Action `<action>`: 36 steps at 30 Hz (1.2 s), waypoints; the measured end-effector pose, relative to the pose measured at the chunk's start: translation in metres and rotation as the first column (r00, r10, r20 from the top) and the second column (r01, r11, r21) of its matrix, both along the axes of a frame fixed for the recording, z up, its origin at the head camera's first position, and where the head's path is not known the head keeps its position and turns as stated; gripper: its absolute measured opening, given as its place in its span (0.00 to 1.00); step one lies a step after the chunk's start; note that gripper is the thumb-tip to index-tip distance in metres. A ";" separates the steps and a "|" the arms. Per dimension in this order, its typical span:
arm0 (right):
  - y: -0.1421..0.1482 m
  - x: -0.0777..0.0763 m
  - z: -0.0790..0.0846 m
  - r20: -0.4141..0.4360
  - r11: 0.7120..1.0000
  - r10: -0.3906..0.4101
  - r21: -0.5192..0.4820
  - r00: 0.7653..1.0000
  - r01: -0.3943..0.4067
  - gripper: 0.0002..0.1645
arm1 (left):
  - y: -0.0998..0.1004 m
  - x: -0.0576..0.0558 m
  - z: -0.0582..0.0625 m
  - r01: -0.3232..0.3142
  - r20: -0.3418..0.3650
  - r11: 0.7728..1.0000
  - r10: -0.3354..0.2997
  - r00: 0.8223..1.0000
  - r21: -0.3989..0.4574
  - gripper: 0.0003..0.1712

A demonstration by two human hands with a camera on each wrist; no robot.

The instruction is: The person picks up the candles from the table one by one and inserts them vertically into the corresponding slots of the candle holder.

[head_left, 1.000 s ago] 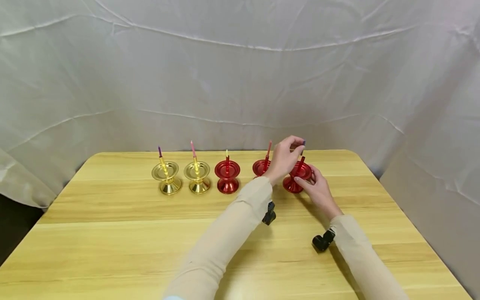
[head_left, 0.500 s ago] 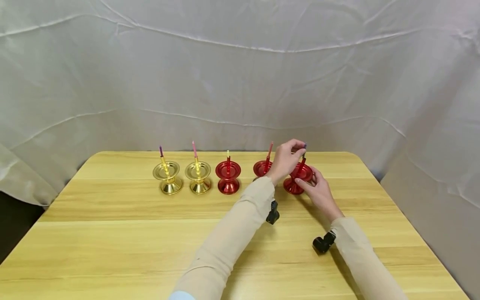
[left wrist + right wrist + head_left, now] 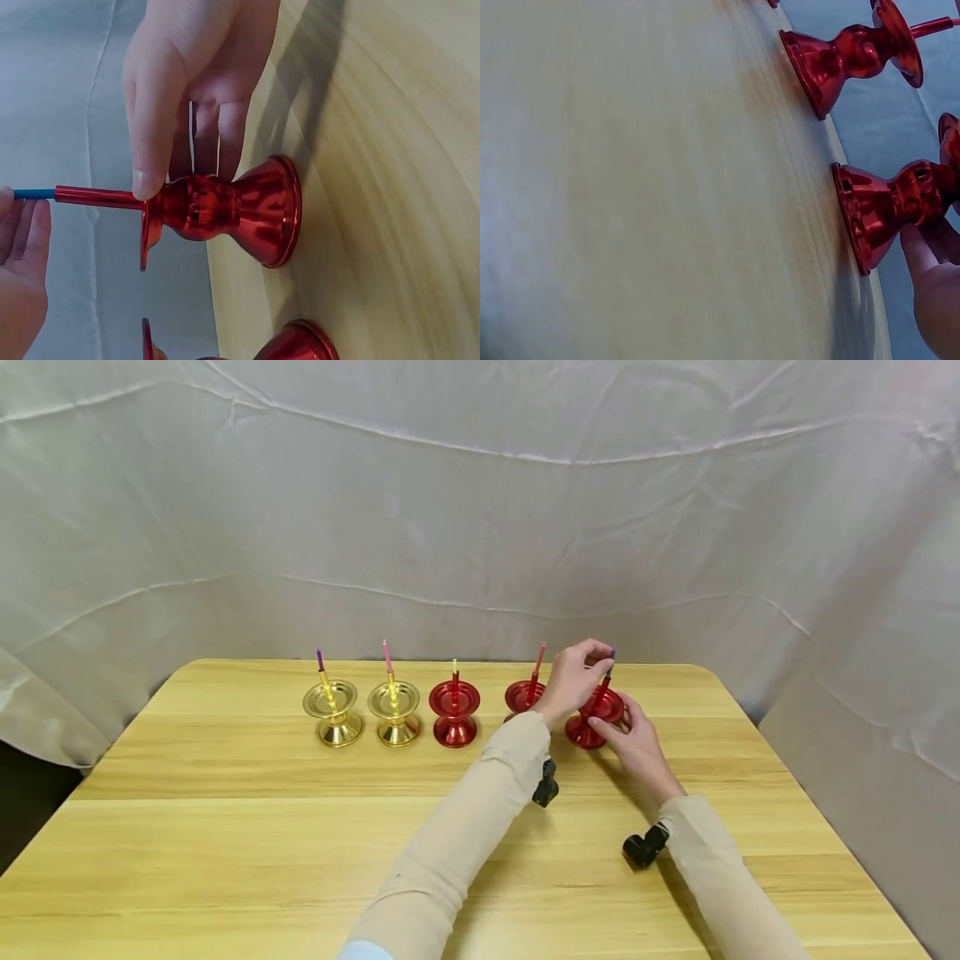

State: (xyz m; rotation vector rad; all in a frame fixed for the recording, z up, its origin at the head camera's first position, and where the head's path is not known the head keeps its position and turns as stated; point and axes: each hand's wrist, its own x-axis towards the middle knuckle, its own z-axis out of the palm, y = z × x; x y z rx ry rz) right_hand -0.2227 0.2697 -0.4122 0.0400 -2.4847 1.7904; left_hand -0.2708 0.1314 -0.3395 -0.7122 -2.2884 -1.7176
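In the head view my left hand (image 3: 572, 680) pinches a thin blue candle (image 3: 612, 653) above the rightmost red candle holder (image 3: 585, 732). The left wrist view has the candle (image 3: 34, 193) in line with the holder's narrow red tube (image 3: 97, 196), its lower end meeting the tube's mouth. How deep it sits cannot be told. My right hand (image 3: 637, 743) grips that holder, which stands upright on the table. Its thumb (image 3: 154, 142) lies at the dish rim, with the other fingers behind the body.
To the left stand a red holder with a red candle (image 3: 541, 657), a red holder (image 3: 455, 732) with a short pale yellow candle, and two gold holders (image 3: 398, 732) with pink and purple candles. All share the wooden table (image 3: 262, 852), backed by a grey cloth (image 3: 465, 527).
My left hand has shifted slightly right and down, bringing the blue candle from just above the tube to its mouth. My right hand keeps its grip on the holder.
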 end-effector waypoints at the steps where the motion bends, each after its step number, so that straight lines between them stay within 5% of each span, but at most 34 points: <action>1: 0.000 0.000 0.000 -0.002 1.000 -0.001 -0.002 1.000 0.001 0.48 | 0.000 0.000 0.000 0.004 0.000 1.000 -0.004 1.000 -0.015 0.10; 13: -0.010 0.010 0.016 0.014 0.999 0.022 -0.041 1.000 -0.022 0.45 | -0.007 0.003 -0.013 0.024 0.077 0.997 -0.019 0.997 -0.068 0.13; 18: -0.005 0.005 0.009 0.013 1.000 0.023 -0.021 1.000 -0.022 0.47 | -0.013 0.008 -0.021 0.020 0.110 0.997 -0.012 0.994 -0.069 0.17; 25: 0.002 -0.002 0.003 0.020 0.999 0.031 0.019 0.999 -0.031 0.49 | -0.031 0.024 -0.026 0.111 0.109 0.988 -0.100 0.989 -0.108 0.25; 30: 0.004 0.000 0.006 0.077 0.998 0.046 0.026 0.996 -0.048 0.59 | -0.051 0.041 -0.027 0.142 0.012 0.945 -0.145 0.989 -0.295 0.29; 36: 0.014 0.017 0.012 0.129 0.986 0.094 0.128 0.987 -0.111 0.63 | -0.091 0.077 -0.029 0.177 -0.028 0.837 -0.223 0.974 -0.518 0.37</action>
